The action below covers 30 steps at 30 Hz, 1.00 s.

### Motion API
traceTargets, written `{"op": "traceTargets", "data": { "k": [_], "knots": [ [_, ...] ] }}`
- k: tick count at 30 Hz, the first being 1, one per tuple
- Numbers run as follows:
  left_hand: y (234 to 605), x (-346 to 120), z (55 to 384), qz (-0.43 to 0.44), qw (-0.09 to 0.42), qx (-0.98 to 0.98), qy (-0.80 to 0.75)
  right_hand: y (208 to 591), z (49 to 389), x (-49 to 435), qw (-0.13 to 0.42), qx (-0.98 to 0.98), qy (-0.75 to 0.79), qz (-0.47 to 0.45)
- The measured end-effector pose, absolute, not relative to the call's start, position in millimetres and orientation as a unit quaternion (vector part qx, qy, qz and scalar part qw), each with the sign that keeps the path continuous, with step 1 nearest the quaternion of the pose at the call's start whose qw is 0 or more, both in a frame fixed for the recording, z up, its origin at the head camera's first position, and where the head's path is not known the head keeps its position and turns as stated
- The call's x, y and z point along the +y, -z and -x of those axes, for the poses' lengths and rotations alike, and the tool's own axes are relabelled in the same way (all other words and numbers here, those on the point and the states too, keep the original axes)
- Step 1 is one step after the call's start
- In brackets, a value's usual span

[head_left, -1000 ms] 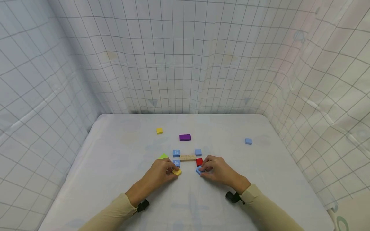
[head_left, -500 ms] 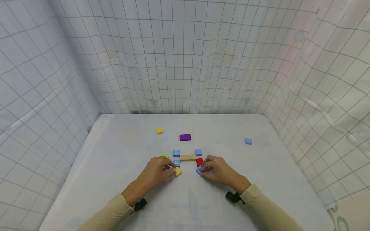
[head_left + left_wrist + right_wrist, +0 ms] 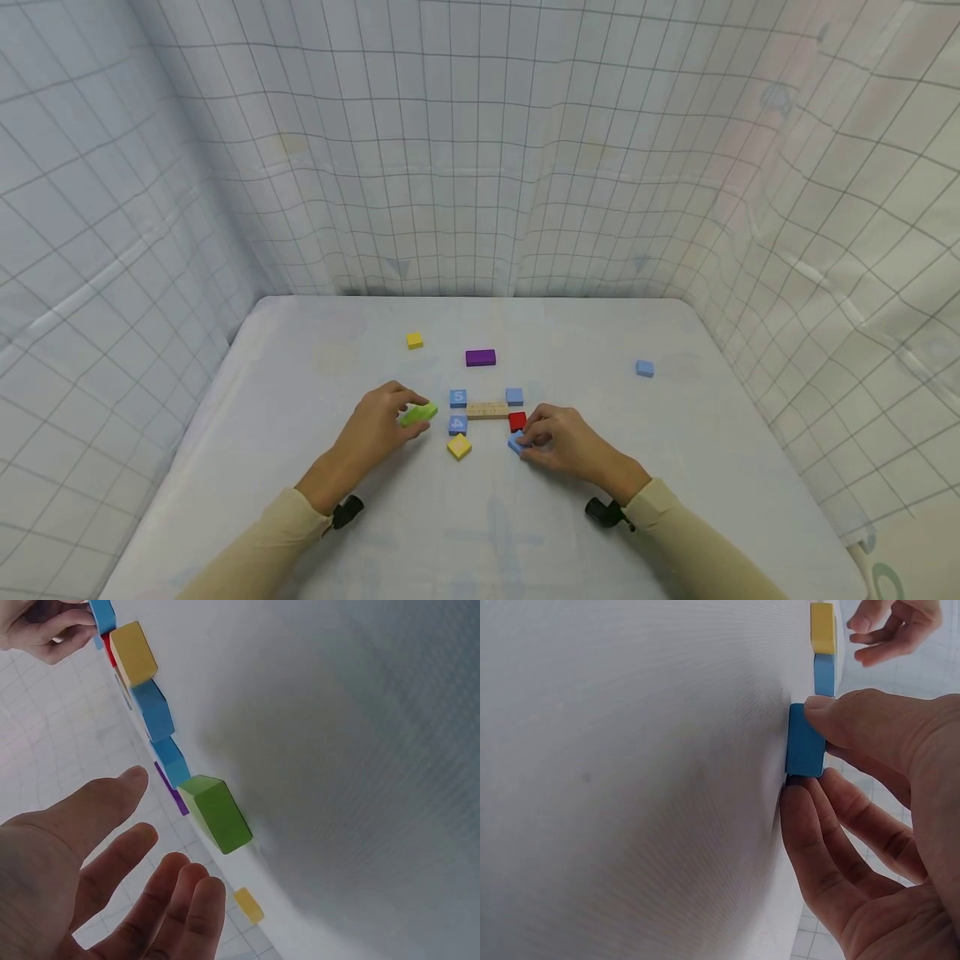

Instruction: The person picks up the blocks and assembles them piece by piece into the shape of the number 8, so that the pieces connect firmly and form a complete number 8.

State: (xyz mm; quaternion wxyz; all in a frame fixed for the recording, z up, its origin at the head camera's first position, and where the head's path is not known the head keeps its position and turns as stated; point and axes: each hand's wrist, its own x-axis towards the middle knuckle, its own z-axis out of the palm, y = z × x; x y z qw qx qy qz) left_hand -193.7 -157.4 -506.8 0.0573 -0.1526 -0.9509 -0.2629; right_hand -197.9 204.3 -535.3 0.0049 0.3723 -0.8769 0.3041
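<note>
My left hand (image 3: 381, 418) hovers at the green block (image 3: 418, 413), thumb and fingers spread to either side of it. In the left wrist view the green block (image 3: 216, 814) lies apart from the fingertips. My right hand (image 3: 564, 442) pinches a blue block (image 3: 806, 740) between thumb and fingers, low on the cloth. In the head view that block sits just below the red block (image 3: 517, 422), partly covered by the fingers. A yellow block (image 3: 459, 447), turned at an angle, lies below the blue block marked 4 (image 3: 457, 425).
A blue block marked 5 (image 3: 458, 398), a wooden strip (image 3: 487, 410) and a plain blue block (image 3: 513, 397) stand close together mid-table. Farther back are a purple block (image 3: 480, 357), a small yellow block (image 3: 415, 341) and, rightward, another blue block (image 3: 645, 368). Gridded curtains (image 3: 480, 167) surround the table.
My left hand has let go of the yellow block and moved left and away from me to the green block. The right hand has stayed in place with its blue block.
</note>
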Motion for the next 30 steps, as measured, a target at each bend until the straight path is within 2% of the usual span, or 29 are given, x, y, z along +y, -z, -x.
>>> {"op": "traceTargets", "data": {
  "k": [8,20,30],
  "knots": [
    [510,-160,202,0.129,0.006,-0.959,0.252,537,199,205,0.006,-0.875,-0.306,-0.375],
    [512,-163,205,0.133,-0.012,-0.958,0.254,539,199,206,0.028,-0.866,-0.305,-0.394],
    [513,-170,202,0.138,-0.02,-0.954,0.265,538,200,205,0.024,-0.869,-0.301,-0.392]
  ]
}}
